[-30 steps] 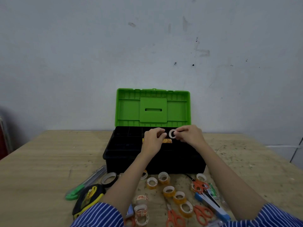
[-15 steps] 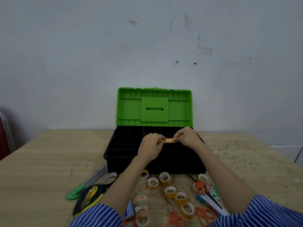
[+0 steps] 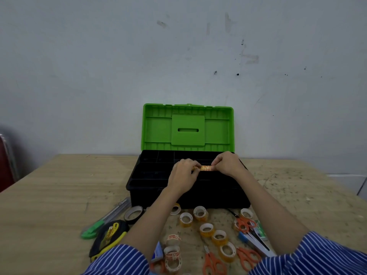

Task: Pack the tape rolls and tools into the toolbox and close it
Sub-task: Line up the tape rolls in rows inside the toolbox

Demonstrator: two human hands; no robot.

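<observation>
Since a second ago the small whitish ring the right hand [image 3: 228,163] was pinching is gone from view, and both hands have come down a bit onto the same thing: a short row of orange-printed tape rolls [image 3: 205,168] held side by side, edge on. The left hand [image 3: 183,173] has its fingertips closed on the left end of the row, the right hand is pinched on the right end, so both are gripping it between them. The row hangs just above the divided tray of the black plastic toolbox [image 3: 158,175], roughly over the middle compartments; can't tell if it's touching the tray yet. The bright green ribbed lid [image 3: 187,129] stands open, upright against the wall.

Plenty is on the pale wooden table [image 3: 49,195] in front of the box: a bunch of small yellowish clear tape rolls [image 3: 206,229], a dark roll with a white core [image 3: 133,214], a couple of red-printed rolls [image 3: 172,253], several orange-handled scissors [image 3: 244,223], a green-handled utility knife [image 3: 107,217], and a black and yellow tape measure [image 3: 108,236] near the left striped sleeve [image 3: 119,261].
</observation>
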